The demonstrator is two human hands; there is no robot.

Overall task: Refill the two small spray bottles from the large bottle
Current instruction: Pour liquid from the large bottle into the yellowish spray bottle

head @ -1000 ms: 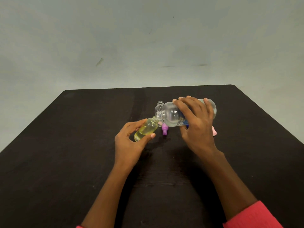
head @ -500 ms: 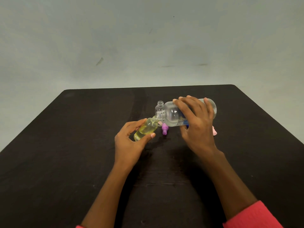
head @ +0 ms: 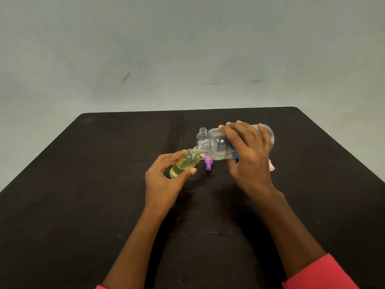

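My right hand [head: 249, 157] grips the large clear bottle [head: 218, 146], which lies nearly level with its open neck pointing left. That neck meets the mouth of a small clear spray bottle [head: 184, 163] holding yellowish liquid. My left hand [head: 164, 180] holds this small bottle tilted, thumb on its near side and fingers behind. A second small bottle [head: 202, 133], uncapped and clear, stands upright just behind the large bottle's neck.
A purple spray cap [head: 208, 163] lies on the dark table [head: 104, 184] under the large bottle. A pink cap [head: 271, 166] peeks out to the right of my right hand. A pale wall rises behind the table's far edge.
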